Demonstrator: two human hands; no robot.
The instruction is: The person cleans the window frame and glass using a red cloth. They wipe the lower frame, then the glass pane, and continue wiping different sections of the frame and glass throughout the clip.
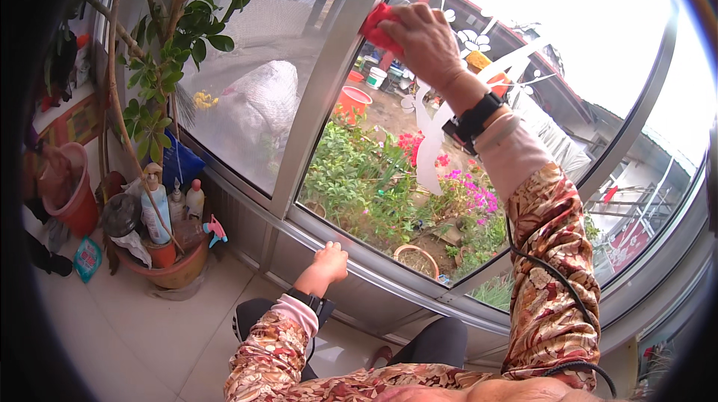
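My right hand (429,40) is raised high against the window, gripping a bunched red cloth (381,29). The cloth is at the left edge of the clear glass pane, by the upright metal window frame (331,88). Lower down, my left hand (331,262) rests at the metal window ledge (381,273). Its fingers are curled at the ledge and partly hidden, and no object shows in it. White flower and branch decals (429,144) mark the glass below my right forearm. Both wrists wear black straps.
Left of the window, a large plant pot (179,276) holds several bottles and a spray bottle with a pink head (214,231). A leafy plant (168,48) rises there. At far left, another person's hand (56,172) is at a pink bucket (78,211). A teal packet (87,259) lies on the tiles.
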